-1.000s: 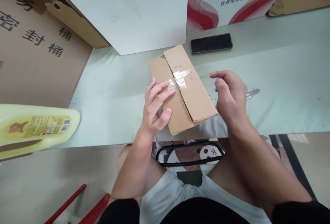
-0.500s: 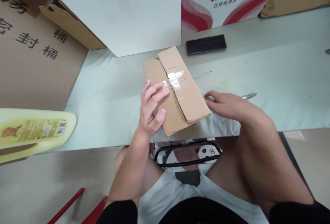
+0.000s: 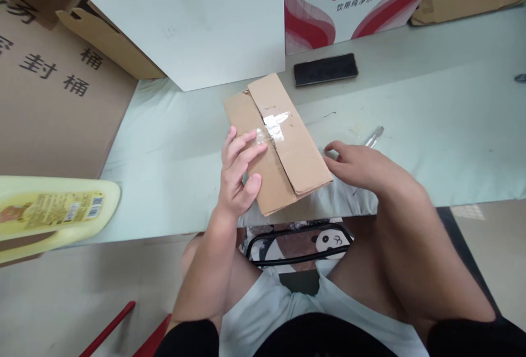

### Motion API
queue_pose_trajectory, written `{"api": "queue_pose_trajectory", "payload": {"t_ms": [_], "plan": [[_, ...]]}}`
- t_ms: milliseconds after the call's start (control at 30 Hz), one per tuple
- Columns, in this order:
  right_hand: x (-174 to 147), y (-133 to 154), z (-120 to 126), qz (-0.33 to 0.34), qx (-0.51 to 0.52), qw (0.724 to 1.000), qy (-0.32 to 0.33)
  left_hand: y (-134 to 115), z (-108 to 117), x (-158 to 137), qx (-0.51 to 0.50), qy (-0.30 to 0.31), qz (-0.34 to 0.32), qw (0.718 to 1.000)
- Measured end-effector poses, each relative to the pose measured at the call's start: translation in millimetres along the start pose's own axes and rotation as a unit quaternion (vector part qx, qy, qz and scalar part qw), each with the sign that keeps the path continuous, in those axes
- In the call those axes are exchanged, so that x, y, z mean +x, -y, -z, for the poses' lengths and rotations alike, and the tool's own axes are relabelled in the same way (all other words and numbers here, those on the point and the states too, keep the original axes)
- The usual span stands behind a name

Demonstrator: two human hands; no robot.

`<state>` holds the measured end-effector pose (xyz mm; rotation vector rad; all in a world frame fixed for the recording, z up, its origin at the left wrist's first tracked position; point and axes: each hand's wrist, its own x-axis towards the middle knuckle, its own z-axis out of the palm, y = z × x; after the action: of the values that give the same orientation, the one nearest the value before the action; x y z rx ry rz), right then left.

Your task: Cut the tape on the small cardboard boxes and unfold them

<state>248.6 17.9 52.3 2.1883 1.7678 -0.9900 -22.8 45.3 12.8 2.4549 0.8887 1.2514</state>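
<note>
A small brown cardboard box (image 3: 293,151) lies slanted on the table, its two top flaps meeting at a seam with clear tape (image 3: 274,127) across it. My left hand (image 3: 242,168) holds the box on its left side, fingertips on the flap near the tape and thumb on the nearer part. Just off the box's right corner is my right hand (image 3: 355,166), its fingers curled. A slim tool with a grey tip, seemingly a utility knife (image 3: 373,137), sticks out behind that hand; the rest of it is hidden by the fingers.
A black phone (image 3: 326,69) lies beyond the box. White (image 3: 197,28) and red-and-white (image 3: 312,28) cartons stand at the back, with a large brown carton (image 3: 53,121) at left. A yellow bottle (image 3: 102,198) lies near the left edge of the cloth-covered table (image 3: 164,182).
The tool behind my right hand has swung, its tip now pointing farther away and more to the left. Both hands and the box stay nearly in place; the view has shifted slightly.
</note>
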Motion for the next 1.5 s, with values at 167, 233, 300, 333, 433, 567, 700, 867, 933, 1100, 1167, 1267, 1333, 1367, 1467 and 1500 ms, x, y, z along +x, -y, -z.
{"api": "queue_pose_trajectory", "payload": {"t_ms": [167, 233, 300, 333, 433, 567, 700, 867, 933, 1100, 1167, 1267, 1333, 1367, 1467, 1500], "plan": [[13, -8, -8, 0.007, 0.013, 0.991, -0.136, 0, 0, 0, 0.003, 0.004, 0.004, 1.0], [19, -9, -12, 0.033, 0.038, 0.982, -0.183, 0, 1, 0, 0.002, 0.006, 0.004, 1.0], [22, -9, -15, 0.059, 0.057, 0.975, -0.207, 0, 1, 0, 0.002, 0.007, 0.004, 1.0], [22, -9, -16, 0.054, 0.06, 0.973, -0.215, 0, 1, 0, 0.004, 0.007, 0.004, 1.0], [17, -10, -16, -0.022, 0.046, 0.972, -0.231, 0, 1, 0, 0.01, 0.006, 0.008, 1.0], [8, -16, -15, -0.077, 0.025, 0.976, -0.204, 0, -1, 0, -0.008, -0.003, -0.001, 1.0], [9, -21, -18, -0.089, 0.007, 0.986, -0.142, 0, -2, 2, -0.018, -0.005, 0.0, 1.0], [8, -19, -14, -0.064, 0.026, 0.982, -0.174, 1, -2, 0, -0.002, -0.005, -0.002, 1.0], [2, -15, -9, -0.059, 0.06, 0.966, -0.244, 2, -2, -2, 0.01, -0.004, 0.002, 1.0], [-2, -9, -6, -0.048, 0.135, 0.918, -0.37, 3, -4, -3, 0.006, -0.012, -0.002, 1.0], [5, -9, -10, -0.023, 0.2, 0.907, -0.371, 3, -5, -2, 0.001, -0.017, -0.004, 1.0], [19, -9, -17, 0.016, 0.331, 0.881, -0.338, 3, -6, -1, -0.005, -0.022, -0.011, 1.0], [23, -6, -20, 0.03, 0.391, 0.86, -0.326, 3, -7, -1, 0.0, -0.029, -0.015, 0.999], [24, -4, -20, 0.035, 0.406, 0.854, -0.325, 3, -8, -2, 0.004, -0.033, -0.016, 0.999], [21, 3, -21, 0.043, 0.406, 0.854, -0.324, 2, -11, -3, 0.019, -0.047, -0.013, 0.999], [19, 5, -21, 0.042, 0.399, 0.858, -0.321, 2, -13, -3, 0.026, -0.051, -0.01, 0.998]]}}
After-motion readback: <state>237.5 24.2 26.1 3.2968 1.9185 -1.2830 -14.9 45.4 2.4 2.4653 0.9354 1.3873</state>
